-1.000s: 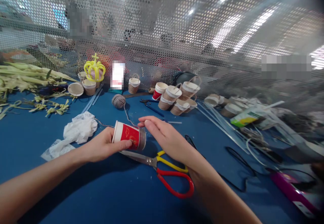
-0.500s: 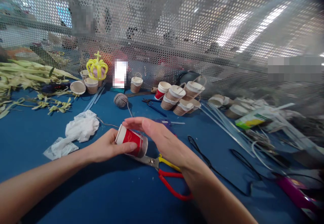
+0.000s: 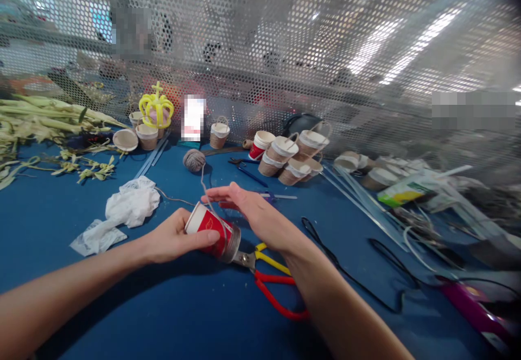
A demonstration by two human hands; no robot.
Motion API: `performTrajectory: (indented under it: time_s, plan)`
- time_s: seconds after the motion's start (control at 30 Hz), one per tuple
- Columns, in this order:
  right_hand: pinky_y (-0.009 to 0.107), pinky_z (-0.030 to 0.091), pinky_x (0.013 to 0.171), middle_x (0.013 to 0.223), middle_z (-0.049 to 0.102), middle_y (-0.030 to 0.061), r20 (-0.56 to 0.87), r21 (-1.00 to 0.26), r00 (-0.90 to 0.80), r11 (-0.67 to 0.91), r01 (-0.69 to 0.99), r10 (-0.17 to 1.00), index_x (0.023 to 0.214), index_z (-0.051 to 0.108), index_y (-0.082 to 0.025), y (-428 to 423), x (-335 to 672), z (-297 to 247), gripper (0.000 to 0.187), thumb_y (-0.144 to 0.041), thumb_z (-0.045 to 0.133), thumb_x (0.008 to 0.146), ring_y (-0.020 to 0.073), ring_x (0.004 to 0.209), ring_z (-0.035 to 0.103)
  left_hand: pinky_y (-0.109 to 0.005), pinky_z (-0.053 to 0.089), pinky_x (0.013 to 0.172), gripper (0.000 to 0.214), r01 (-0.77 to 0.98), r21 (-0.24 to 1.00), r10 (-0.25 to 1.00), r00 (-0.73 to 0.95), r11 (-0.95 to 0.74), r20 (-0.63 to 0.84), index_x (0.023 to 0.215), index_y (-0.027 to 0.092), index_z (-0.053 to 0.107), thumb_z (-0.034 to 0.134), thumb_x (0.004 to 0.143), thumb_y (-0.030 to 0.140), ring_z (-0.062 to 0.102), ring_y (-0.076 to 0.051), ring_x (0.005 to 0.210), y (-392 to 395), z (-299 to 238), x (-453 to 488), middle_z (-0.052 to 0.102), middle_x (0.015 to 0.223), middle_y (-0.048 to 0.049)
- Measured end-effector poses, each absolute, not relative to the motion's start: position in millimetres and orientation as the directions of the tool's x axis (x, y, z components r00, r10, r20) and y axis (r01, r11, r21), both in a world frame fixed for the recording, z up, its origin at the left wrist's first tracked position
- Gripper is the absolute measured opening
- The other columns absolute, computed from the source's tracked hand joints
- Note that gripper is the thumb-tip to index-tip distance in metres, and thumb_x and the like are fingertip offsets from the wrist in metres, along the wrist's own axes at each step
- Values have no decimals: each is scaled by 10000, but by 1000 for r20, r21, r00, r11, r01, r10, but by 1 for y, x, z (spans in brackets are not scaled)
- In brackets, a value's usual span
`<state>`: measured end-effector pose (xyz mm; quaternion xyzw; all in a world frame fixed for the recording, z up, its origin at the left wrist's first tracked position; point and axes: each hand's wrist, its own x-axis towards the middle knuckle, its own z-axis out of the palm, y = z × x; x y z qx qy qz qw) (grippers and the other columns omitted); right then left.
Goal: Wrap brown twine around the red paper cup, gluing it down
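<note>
A red and white paper cup (image 3: 208, 224) lies tilted in my left hand (image 3: 173, 235), its rim to the left and my thumb across its side. Grey yarn (image 3: 233, 245) is wound round the base end of the cup. One strand crosses the red side and runs up past my right fingertips to the yarn ball (image 3: 194, 160). My right hand (image 3: 244, 208) is open above the cup, fingers stretched out and touching or close to the strand. Beneath the cup lie scissors (image 3: 272, 278) with red and yellow handles, their blades partly hidden.
White lace cloth (image 3: 132, 202) lies to the left. Behind stand several twine-wrapped cups (image 3: 285, 148), pliers (image 3: 248, 172) and a yellow crown (image 3: 157, 110). Glue sticks (image 3: 366, 202), a black cord (image 3: 337, 265) and a purple device (image 3: 472, 311) are on the right. Perforated metal (image 3: 252, 34) closes the back.
The cup has turned slightly in my left hand, its base shifting right and down. My right hand has shifted a little, and the yarn strand now lies across the cup's side.
</note>
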<state>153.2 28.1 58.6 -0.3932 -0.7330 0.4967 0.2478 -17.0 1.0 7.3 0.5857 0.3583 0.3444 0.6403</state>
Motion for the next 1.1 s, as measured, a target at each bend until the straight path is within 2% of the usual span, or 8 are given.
performTrajectory:
  time_s: [0.3,0.43,0.53,0.63,0.73,0.83,1.0,1.1]
  plan:
    - [283,381,894,1085,601,49,88,-828,-669,427,362,738,1037,556,-166,21,135,64,369,-330,251,908,131,1003,536,-203,301,439,344,-102,981,894,435,168,-108,439,151,576,600,699,376,343,-82,407,4,11,-11,469,418,14]
    - [258,475,682,810,651,45,181,-741,-454,424,521,873,851,579,-155,33,152,68,272,-340,380,859,139,771,607,-202,321,454,311,-113,964,901,396,239,-176,493,138,624,606,686,381,402,-91,419,5,13,-10,554,450,-8]
    - [208,423,413,591,572,3,226,-719,-133,257,645,965,751,524,-154,49,186,69,261,-396,444,808,103,458,549,-210,360,505,290,-137,957,921,335,257,-199,532,141,640,602,689,382,467,-114,477,6,15,-12,605,513,-23]
    - [221,417,454,594,565,9,250,-580,55,104,808,967,703,510,-168,62,222,57,228,-328,398,820,105,468,544,-211,357,520,305,-110,971,949,263,212,-177,556,140,645,576,716,390,469,-119,494,9,13,-15,607,530,-26]
    - [258,388,504,510,538,9,167,-497,34,54,866,985,549,510,-183,65,243,34,138,-215,601,649,154,513,546,-213,338,511,327,-49,984,960,233,173,-157,597,131,659,546,738,403,462,-124,500,12,10,-18,607,542,-29]
    - [265,377,534,522,548,25,73,-468,-1,35,883,997,471,479,-192,65,245,10,186,-119,622,565,170,547,558,-215,323,495,347,-23,988,964,223,154,-145,568,127,649,538,737,409,449,-125,490,14,8,-19,583,514,-28]
    - [321,406,612,660,601,84,26,-500,88,-63,864,996,635,510,-167,68,241,-3,117,-115,592,569,241,683,586,-211,273,458,371,69,989,969,203,128,-140,518,137,582,502,739,424,352,-98,455,16,11,-18,483,466,10]
    - [308,434,635,797,621,101,26,-566,128,-91,819,992,834,511,-142,63,238,8,238,-152,584,608,222,741,593,-215,208,428,401,170,980,975,175,107,-137,469,153,487,463,742,446,261,-84,443,18,12,-18,376,439,43]
